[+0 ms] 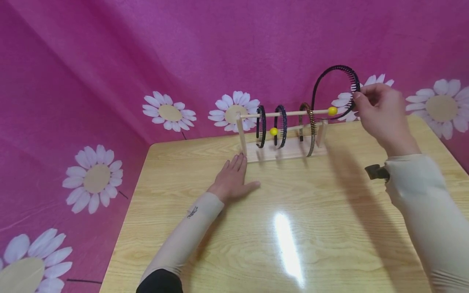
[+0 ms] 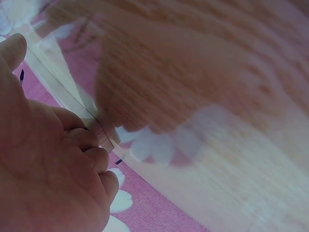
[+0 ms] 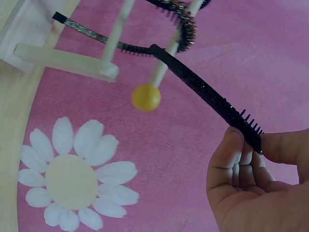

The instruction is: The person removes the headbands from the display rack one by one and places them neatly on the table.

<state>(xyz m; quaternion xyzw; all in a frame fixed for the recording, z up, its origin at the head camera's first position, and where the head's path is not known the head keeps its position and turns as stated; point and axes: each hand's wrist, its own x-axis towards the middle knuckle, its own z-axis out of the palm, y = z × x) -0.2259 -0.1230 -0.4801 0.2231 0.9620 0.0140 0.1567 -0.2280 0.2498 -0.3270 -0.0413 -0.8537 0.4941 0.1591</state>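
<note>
My right hand (image 1: 382, 114) pinches a black toothed headband (image 1: 340, 67) between thumb and fingers, raised at the right end of a wooden rack (image 1: 289, 145). In the right wrist view the headband (image 3: 207, 92) has a glittery outside, and its far tip overlaps the rack. Three headbands hang on the rack: a black one (image 1: 263, 126), a dark bluish one (image 1: 283, 124) and a brown-gold one (image 1: 312, 126). A yellow ball (image 1: 332, 111) caps the upper rod near the held headband. My left hand (image 1: 231, 179) lies flat on the table, fingertips at the rack's left end.
The wood-grain table (image 1: 249, 240) carries a bright light reflection. A second yellow ball (image 1: 273, 131) shows lower on the rack. Behind and to the left hangs a magenta cloth (image 1: 205, 49) with large white daisies. A dark strap piece (image 1: 376, 172) sticks out from the right sleeve.
</note>
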